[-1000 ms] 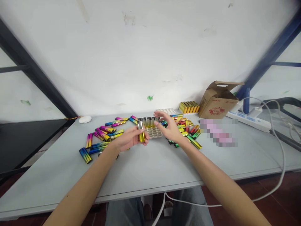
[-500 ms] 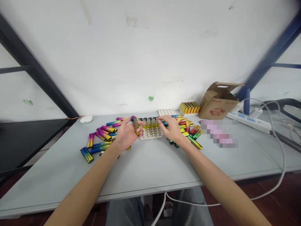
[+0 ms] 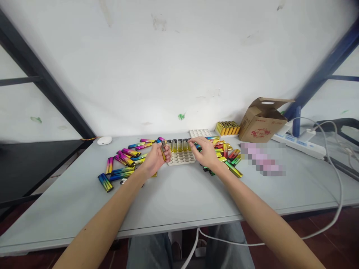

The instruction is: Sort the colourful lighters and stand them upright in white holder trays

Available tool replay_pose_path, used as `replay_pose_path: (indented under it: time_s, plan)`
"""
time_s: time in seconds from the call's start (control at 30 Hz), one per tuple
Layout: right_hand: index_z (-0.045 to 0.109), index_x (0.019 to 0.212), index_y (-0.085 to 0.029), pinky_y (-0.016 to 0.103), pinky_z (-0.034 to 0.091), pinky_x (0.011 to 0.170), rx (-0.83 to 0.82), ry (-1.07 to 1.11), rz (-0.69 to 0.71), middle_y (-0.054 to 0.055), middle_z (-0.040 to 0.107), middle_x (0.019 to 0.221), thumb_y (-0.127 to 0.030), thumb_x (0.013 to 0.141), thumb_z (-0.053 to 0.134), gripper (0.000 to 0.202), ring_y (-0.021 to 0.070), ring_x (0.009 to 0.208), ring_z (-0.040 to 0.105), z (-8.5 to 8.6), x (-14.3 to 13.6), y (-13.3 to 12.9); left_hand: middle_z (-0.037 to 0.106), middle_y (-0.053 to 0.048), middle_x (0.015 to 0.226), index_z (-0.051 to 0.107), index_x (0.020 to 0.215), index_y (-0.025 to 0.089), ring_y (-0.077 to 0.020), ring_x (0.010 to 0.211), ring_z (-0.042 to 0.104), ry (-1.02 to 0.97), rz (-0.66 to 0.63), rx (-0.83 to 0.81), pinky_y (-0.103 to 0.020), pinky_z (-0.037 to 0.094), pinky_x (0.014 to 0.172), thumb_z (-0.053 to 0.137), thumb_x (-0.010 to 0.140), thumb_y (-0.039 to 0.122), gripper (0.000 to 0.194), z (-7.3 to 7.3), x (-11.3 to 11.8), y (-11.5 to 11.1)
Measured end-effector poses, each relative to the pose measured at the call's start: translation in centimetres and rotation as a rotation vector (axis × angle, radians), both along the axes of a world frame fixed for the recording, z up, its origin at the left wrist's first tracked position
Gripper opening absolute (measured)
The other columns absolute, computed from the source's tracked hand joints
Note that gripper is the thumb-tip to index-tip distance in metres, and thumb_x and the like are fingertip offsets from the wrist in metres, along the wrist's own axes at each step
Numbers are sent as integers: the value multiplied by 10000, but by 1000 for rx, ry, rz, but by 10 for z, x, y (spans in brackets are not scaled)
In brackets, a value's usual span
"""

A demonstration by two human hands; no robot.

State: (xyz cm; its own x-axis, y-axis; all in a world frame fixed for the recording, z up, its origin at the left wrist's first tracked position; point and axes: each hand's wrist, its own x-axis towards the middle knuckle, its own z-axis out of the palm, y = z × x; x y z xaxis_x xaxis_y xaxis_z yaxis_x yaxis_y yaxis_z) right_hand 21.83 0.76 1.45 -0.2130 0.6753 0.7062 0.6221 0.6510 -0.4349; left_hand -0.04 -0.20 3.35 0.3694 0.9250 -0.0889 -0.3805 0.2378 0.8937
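My left hand point(image 3: 157, 158) is closed around a gold lighter point(image 3: 163, 151) with a dark top, held tilted just left of a white tray with round holes point(image 3: 181, 161). Along the tray's back row, several yellow lighters with black tops point(image 3: 180, 145) stand upright. My right hand point(image 3: 206, 152) is at the right end of that row, its fingertips pinched at the top of the last lighter point(image 3: 190, 144), which they partly cover.
Shiny multicoloured lighters point(image 3: 123, 158) lie scattered on the left, and more point(image 3: 233, 155) on the right. Behind stand another white tray point(image 3: 200, 133), a block of yellow lighters point(image 3: 227, 128) and an open cardboard box point(image 3: 260, 125). A power strip point(image 3: 303, 145) and white cable point(image 3: 340, 179) are at right.
My left fingers have curled in around the lighter, which lay across a more open palm before. My right hand stays at the same end of the row. The view has shifted slightly.
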Motion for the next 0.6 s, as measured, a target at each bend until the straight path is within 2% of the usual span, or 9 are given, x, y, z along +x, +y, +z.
replay_pose_path:
  time_s: [0.37, 0.5, 0.6]
  plan:
    - [644, 942, -213, 355, 489, 828, 60, 3, 23, 61, 687, 905, -250, 918, 481, 169, 207, 874, 625, 0, 0, 1, 356, 10, 643, 467, 707, 179, -124, 551, 426, -69, -74, 16, -243, 423, 527, 323, 928, 411, 351, -3, 2, -2]
    - [644, 933, -208, 357, 491, 813, 90, 18, 31, 60, 687, 893, -240, 914, 493, 155, 207, 863, 626, -1, 1, 2, 423, -16, 687, 559, 818, 163, -152, 616, 488, -132, -82, 57, -278, 458, 575, 357, 905, 426, 343, -4, -4, 1]
    - [643, 929, -211, 360, 493, 818, 96, 18, 28, 59, 689, 895, -236, 914, 493, 152, 208, 867, 628, -1, 1, 2, 487, -38, 750, 609, 910, 150, -161, 680, 528, -151, -18, 93, -295, 481, 638, 418, 885, 366, 290, -3, -9, 4]
